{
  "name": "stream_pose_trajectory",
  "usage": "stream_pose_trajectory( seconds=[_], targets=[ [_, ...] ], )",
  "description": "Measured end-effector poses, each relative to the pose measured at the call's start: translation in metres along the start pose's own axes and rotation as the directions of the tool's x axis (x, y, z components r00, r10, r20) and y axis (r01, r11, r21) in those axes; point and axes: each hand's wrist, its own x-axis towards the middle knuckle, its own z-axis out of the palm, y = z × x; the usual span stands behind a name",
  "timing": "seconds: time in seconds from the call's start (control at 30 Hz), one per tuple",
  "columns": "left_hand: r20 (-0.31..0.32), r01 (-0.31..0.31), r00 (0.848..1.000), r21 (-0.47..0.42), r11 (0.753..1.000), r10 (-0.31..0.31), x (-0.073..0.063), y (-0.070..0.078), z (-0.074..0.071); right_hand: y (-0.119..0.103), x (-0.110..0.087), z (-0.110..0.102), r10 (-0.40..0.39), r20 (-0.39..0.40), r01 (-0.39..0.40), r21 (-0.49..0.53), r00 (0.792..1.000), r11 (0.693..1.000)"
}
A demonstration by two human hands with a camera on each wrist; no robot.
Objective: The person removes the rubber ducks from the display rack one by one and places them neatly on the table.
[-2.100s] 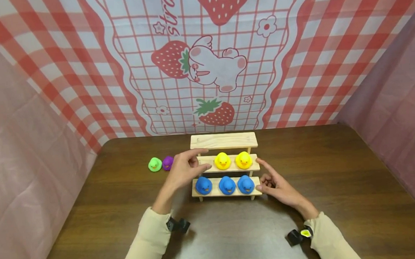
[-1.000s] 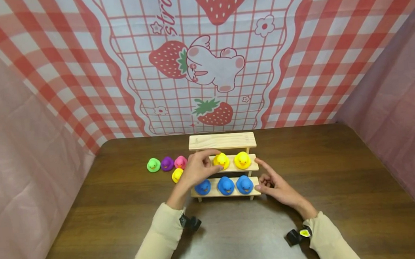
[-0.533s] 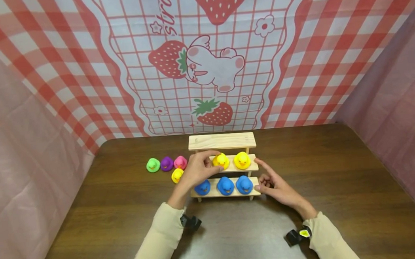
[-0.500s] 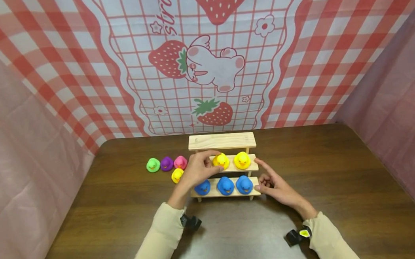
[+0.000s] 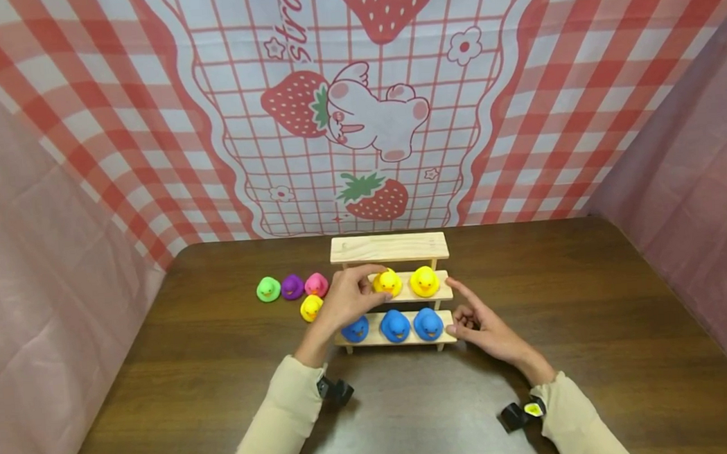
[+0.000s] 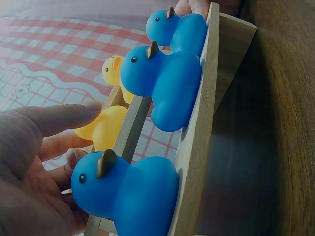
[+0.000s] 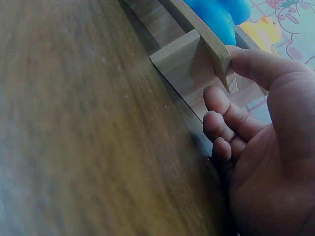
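Currently | left hand (image 5: 344, 299): grip pinching yellow duck (image 5: 389, 282) on middle shelf (image 5: 406, 289) | right hand (image 5: 487, 328): grip not closed, thumb touching end of lower shelf (image 5: 374, 325) | blue ducks (image 5: 395, 326) on lower shelf

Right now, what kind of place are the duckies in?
Maybe a little play or filming corner indoors; I can't see the wider room. There's a table, a strawberry cloth up behind it, and toy ducks on a shelf.
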Motion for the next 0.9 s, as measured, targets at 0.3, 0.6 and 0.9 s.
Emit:
stream_pose_trajectory(
  seconds=[0.3,0.6,0.9],
  targets=[
    [-0.006,0.003,1.0,-0.004,1.0,-0.003,-0.001,0.0,-0.001,0.0,0.0,0.001,-0.001,-0.003,0.001,0.001,1.0,1.0],
    [-0.017,-0.011,1.0,-0.017,1.0,0.011,-0.002,-0.001,-0.007,-0.001,-0.001,0.0,0.014,-0.003,-0.014,-0.006,1.0,1.0],
    [-0.035,-0.033,0.999,-0.028,0.999,0.032,-0.007,-0.002,-0.019,-0.002,0.0,0.0,0.029,-0.004,-0.029,-0.013,1.0,0.999]
  ],
)
